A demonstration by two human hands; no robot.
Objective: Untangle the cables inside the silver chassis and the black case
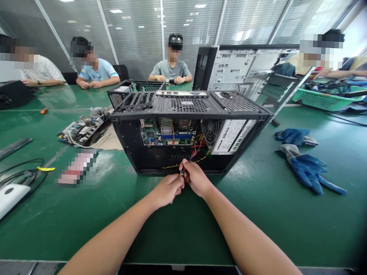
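In front of me an open black computer case (130, 151) lies on the green table, its inside facing me. A green motherboard (151, 133) and a power supply (233, 134) with a white label and a fan show inside. Coloured cables (197, 148) run from the power supply toward my hands at the case's near edge. My left hand (170, 189) is closed, pinching the cable bundle. My right hand (196, 177) is closed on the same bundle just beside it, fingers nearly touching the left. The cable ends are mostly hidden by my fingers.
Blue work gloves (307, 168) lie to the right. A loose circuit board (84, 128) and black cables (18, 174) are on the left, near a white device (4, 206). Another open case (236, 70) and a green basket (327, 100) stand behind. Several people sit around the table.
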